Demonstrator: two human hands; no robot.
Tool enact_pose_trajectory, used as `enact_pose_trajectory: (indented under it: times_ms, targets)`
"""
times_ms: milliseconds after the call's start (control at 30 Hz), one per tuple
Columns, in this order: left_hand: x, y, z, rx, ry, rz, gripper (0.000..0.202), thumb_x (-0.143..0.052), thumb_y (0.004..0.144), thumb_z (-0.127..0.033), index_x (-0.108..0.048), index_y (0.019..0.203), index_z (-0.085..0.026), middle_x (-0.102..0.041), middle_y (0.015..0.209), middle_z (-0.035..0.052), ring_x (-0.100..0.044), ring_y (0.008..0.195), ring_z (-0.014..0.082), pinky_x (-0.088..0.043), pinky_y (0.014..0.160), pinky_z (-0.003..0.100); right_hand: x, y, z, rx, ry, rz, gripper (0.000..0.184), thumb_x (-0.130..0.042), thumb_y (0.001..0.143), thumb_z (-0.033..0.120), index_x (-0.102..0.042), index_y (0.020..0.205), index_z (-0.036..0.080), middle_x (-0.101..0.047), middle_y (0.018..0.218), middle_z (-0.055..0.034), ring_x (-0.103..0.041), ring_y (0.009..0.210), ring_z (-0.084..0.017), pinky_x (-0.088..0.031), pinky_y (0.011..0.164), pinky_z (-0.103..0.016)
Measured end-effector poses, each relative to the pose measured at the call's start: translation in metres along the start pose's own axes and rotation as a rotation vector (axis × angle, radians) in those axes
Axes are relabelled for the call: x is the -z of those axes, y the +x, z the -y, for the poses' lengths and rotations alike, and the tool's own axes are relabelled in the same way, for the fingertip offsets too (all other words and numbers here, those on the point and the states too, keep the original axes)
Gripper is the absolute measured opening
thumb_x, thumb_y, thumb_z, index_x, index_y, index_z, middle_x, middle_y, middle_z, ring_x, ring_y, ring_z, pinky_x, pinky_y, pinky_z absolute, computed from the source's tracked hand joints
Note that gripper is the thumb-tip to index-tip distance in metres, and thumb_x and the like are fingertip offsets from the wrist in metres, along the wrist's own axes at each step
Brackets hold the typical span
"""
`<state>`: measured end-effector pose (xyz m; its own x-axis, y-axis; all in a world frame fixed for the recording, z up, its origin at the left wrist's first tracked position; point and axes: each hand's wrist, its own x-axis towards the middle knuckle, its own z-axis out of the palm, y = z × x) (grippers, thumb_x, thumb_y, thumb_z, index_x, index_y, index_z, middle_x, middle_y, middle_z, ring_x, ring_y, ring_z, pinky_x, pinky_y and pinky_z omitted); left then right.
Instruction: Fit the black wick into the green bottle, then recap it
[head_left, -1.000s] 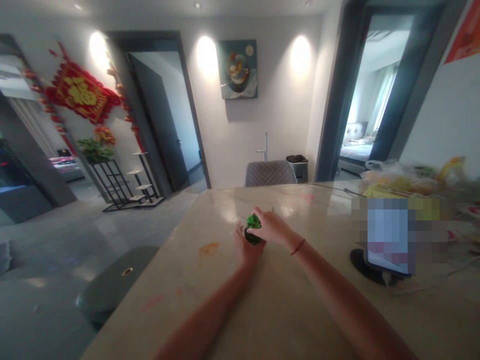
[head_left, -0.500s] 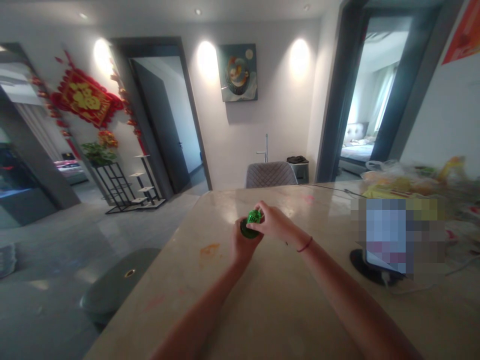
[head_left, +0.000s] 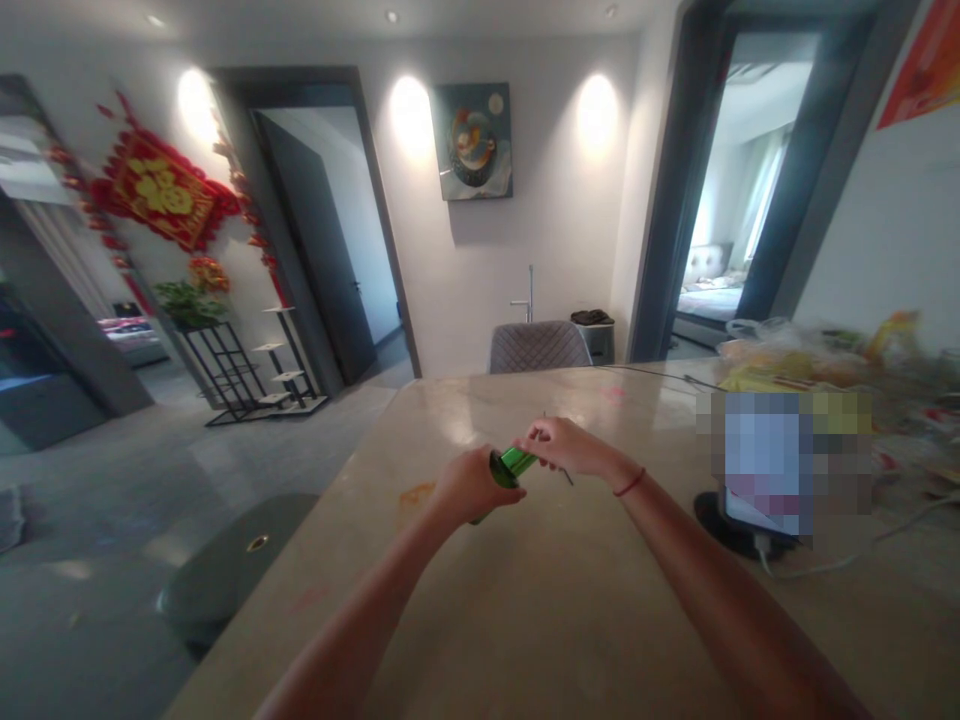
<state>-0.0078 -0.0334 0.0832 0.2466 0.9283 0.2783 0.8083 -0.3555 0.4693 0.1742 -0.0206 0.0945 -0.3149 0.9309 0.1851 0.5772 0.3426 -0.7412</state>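
My left hand (head_left: 471,485) is closed around the body of a small green bottle (head_left: 511,466), held tilted above the beige marble table (head_left: 570,600). The bottle's neck points right toward my right hand (head_left: 564,446), whose fingers pinch its end. A red string circles my right wrist. Whether a cap sits on the neck is hidden by the fingers.
A blurred-out screen on a round black stand (head_left: 739,520) with a white cable stands at the right. Bags and packets (head_left: 810,355) crowd the far right of the table. A grey chair (head_left: 538,347) is at the far end, and a grey stool (head_left: 225,575) at the left.
Both hands lifted the green bottle off the table and tipped it sideways. My left hand closed fully round its body; my right hand moved to its neck end.
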Motion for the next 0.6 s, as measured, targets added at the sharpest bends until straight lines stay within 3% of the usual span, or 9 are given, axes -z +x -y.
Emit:
enact_pose_trajectory:
  times_ms: [167,400,500,600]
  targets:
    - [0.006,-0.006,0.000,-0.015,0.051,0.030,0.041,-0.073,0.043,-0.048,-0.061,0.072,-0.021,-0.060,0.062,0.0022,-0.055,0.057,0.0189,-0.033,0.053,0.025,0.000,-0.004,-0.003,-0.003,0.128,0.138,0.030,-0.055,0.077,0.043,-0.053,0.083,0.014,-0.057,0.060,-0.0013,-0.054,0.049,-0.010,-0.041,0.046,-0.021]
    - [0.002,-0.005,0.001,-0.045,-0.035,0.058,0.044,-0.070,0.048,-0.051,-0.062,0.077,-0.019,-0.062,0.065,0.0017,-0.056,0.060,0.0179,-0.034,0.053,0.024,0.013,-0.016,0.006,0.198,0.121,0.159,0.037,-0.063,0.071,0.030,-0.049,0.103,0.016,-0.060,0.092,-0.0055,-0.057,0.074,-0.011,-0.046,0.065,-0.023]
    - [0.002,-0.005,-0.002,-0.043,-0.058,0.090,0.045,-0.069,0.050,-0.052,-0.061,0.078,-0.018,-0.063,0.069,0.0024,-0.057,0.064,0.0180,-0.036,0.054,0.024,0.014,-0.022,0.014,0.124,0.103,0.168,0.061,-0.067,0.068,0.035,-0.037,0.119,0.017,-0.053,0.113,-0.0121,-0.057,0.073,-0.011,-0.045,0.055,-0.020]
    - [0.005,-0.006,-0.006,-0.044,-0.035,0.137,0.049,-0.068,0.052,-0.053,-0.061,0.085,-0.017,-0.065,0.077,0.0040,-0.059,0.070,0.0191,-0.039,0.059,0.025,0.012,-0.023,0.019,0.012,0.070,0.161,0.054,-0.051,0.078,0.050,-0.039,0.117,0.015,-0.055,0.106,-0.0133,-0.055,0.061,-0.009,-0.040,0.044,-0.018]
